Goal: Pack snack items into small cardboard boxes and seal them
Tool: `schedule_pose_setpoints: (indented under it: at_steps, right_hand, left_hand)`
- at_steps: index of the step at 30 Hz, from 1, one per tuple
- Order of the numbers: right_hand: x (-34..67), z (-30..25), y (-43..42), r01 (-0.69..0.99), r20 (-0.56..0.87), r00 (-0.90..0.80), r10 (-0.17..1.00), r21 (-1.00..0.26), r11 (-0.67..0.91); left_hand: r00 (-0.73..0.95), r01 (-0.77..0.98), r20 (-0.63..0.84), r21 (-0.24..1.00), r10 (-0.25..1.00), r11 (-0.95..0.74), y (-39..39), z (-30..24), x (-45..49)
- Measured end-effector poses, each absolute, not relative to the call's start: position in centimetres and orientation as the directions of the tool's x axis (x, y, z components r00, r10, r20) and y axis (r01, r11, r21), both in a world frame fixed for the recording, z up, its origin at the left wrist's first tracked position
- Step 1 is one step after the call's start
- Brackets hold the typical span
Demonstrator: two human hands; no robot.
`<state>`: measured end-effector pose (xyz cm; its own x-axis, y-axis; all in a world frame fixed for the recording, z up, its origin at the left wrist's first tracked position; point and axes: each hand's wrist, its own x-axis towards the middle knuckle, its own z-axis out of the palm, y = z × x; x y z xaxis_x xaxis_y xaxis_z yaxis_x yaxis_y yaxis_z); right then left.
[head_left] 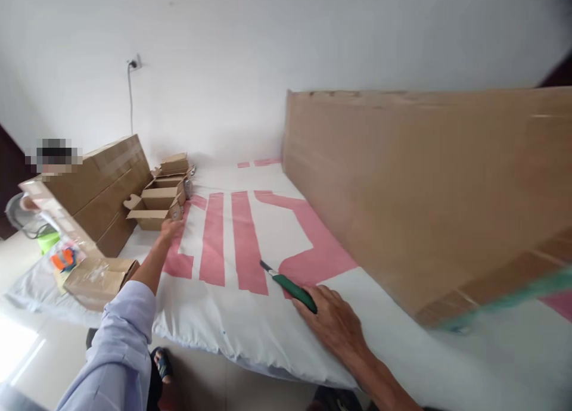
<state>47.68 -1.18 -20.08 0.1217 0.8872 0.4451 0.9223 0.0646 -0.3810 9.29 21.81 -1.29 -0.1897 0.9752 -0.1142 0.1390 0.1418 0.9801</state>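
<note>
My left hand (171,227) reaches forward to the near right corner of a small open cardboard box (152,219), its fingers closed on the edge; they are small and partly blurred. That box is the nearest of several small open boxes in a row. In my right hand (333,323) is a green-handled utility knife (292,290), its short dark blade pointing away to the left. The knife hangs just over or rests on the white and pink cloth (243,244); I cannot tell which.
A large cardboard box (420,202) stands at the right. Another big box (102,190) stands at the left, with a person's hand (30,202) behind it. A closed, taped box (100,280) and an orange item (63,259) lie near the left edge.
</note>
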Motion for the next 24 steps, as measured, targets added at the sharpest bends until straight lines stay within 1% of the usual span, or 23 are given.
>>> schedule_pose_setpoints:
  at_steps: [4,8,9,10,12,13,14,15,16,17,18,20,22,24]
  right_hand:
    - [48.5,-21.2,-1.6,0.933,0.414,0.097,0.905,-0.355,0.063]
    - [48.7,-21.4,-1.9,0.931,0.415,0.088,0.906,-0.357,0.073]
    - [48.7,-21.3,-1.9,0.930,0.417,0.090,0.904,-0.360,0.073]
    - [48.6,-21.3,-1.9,0.929,0.418,0.093,0.904,-0.364,0.073]
    - [48.6,-21.2,-1.8,0.925,0.418,0.094,0.904,-0.372,0.076]
    - [48.6,-21.2,-1.7,0.923,0.419,0.092,0.903,-0.376,0.080]
    - [48.6,-21.2,-1.6,0.921,0.421,0.091,0.903,-0.380,0.084]
    - [48.6,-21.3,-1.6,0.919,0.425,0.092,0.900,-0.384,0.088]
    - [48.6,-21.3,-1.5,0.917,0.431,0.094,0.898,-0.388,0.090]
    - [48.5,-21.4,-1.4,0.916,0.436,0.097,0.895,-0.391,0.091]
    - [48.5,-21.4,-1.3,0.915,0.441,0.100,0.892,-0.393,0.092]
    - [48.4,-21.3,-1.3,0.914,0.451,0.112,0.885,-0.396,0.087]
    - [48.3,-21.1,-1.3,0.914,0.462,0.126,0.878,-0.397,0.078]
    - [48.2,-20.9,-1.5,0.914,0.471,0.124,0.874,-0.397,0.084]
  left_hand:
    - [0.026,0.343,-0.076,0.937,0.997,0.063,16.8,-1.6,9.3]
    - [0.134,0.494,-0.013,0.868,0.991,-0.056,11.5,-0.6,7.5]
    - [0.165,0.563,0.020,0.819,0.986,-0.111,10.3,-0.5,6.9]
    - [0.206,0.643,0.057,0.745,0.977,-0.179,9.1,-0.6,6.3]
    - [0.310,0.784,0.122,0.528,0.943,-0.327,6.9,-1.4,5.2]
    - [0.358,0.820,0.141,0.424,0.923,-0.383,5.9,-2.1,4.9]
    - [0.396,0.835,0.152,0.349,0.905,-0.424,4.9,-3.0,4.6]
    - [0.433,0.835,0.158,0.300,0.888,-0.460,3.9,-4.0,4.6]
    - [0.462,0.827,0.164,0.277,0.872,-0.490,3.0,-5.0,4.7]
    - [0.478,0.813,0.179,0.281,0.860,-0.510,2.1,-5.7,5.0]
    - [0.488,0.788,0.205,0.314,0.849,-0.529,1.2,-6.2,5.4]
    - [0.523,0.681,0.271,0.438,0.808,-0.587,-0.4,-5.8,7.0]
    - [0.559,0.508,0.375,0.550,0.739,-0.663,-2.1,-3.5,9.0]
    - [0.563,0.355,0.507,0.565,0.652,-0.745,-3.5,0.2,10.8]
